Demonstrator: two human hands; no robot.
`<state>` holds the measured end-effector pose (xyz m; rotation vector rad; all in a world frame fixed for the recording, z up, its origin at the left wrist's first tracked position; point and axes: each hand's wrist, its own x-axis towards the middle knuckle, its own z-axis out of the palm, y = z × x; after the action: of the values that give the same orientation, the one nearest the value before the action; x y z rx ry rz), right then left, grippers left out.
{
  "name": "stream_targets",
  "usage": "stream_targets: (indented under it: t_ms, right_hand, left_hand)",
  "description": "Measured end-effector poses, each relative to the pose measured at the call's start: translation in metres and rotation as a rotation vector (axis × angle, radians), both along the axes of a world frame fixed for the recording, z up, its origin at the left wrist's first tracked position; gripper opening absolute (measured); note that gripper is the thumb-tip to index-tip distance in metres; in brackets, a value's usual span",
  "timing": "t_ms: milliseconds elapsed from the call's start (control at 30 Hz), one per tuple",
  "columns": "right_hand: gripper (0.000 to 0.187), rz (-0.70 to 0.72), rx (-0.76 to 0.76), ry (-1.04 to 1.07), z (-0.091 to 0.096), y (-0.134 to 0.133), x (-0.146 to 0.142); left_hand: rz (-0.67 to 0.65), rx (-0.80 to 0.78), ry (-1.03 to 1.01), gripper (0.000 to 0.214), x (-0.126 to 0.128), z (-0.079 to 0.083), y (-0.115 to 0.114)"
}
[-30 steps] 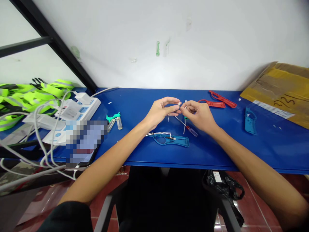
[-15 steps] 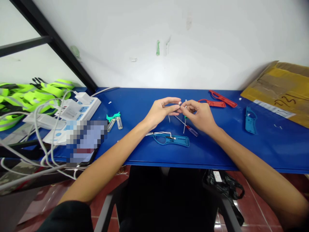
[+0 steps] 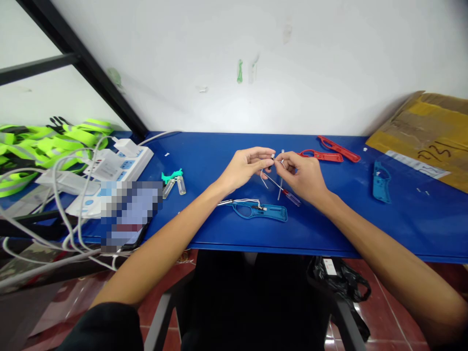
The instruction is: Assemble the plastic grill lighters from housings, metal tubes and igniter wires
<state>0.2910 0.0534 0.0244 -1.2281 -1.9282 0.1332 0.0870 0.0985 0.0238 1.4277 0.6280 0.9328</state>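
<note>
Above the middle of the blue table (image 3: 329, 229) my left hand (image 3: 243, 168) and my right hand (image 3: 302, 175) meet fingertip to fingertip. Both pinch a tiny part with a thin white wire (image 3: 263, 176) that loops down between them. Under my right hand lies a small screwdriver with a red handle (image 3: 288, 195). In front of my hands a blue plastic shell half (image 3: 261, 212) lies flat with white and black wires (image 3: 243, 202) in its left end.
Two red shell halves (image 3: 331, 150) lie at the back, another blue shell half (image 3: 380, 181) to the right. A cardboard box (image 3: 427, 139) fills the far right. White power strips (image 3: 117, 163), cables, a phone and neon-green straps (image 3: 44, 146) crowd the left. Small vials and a teal part (image 3: 173, 181) sit nearby.
The hands have stayed pinched together with only small finger shifts. The dangling wire loop has swung slightly to the right under the fingertips.
</note>
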Motion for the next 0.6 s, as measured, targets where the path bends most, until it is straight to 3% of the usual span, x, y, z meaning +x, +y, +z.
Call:
stream_targets:
  t_ms: [267, 600]
  right_hand:
    - [0.013, -0.023, 0.025, -0.002, 0.0014, -0.0008, 0.0014]
    - [0.015, 0.044, -0.051, 0.164, 0.0041, -0.0016, -0.0004]
  left_hand:
    - [-0.010, -0.005, -0.006, 0.041, -0.0008, 0.0036, -0.0014]
    - [-0.017, -0.016, -0.042, 0.041, 0.0012, 0.0036, -0.0024]
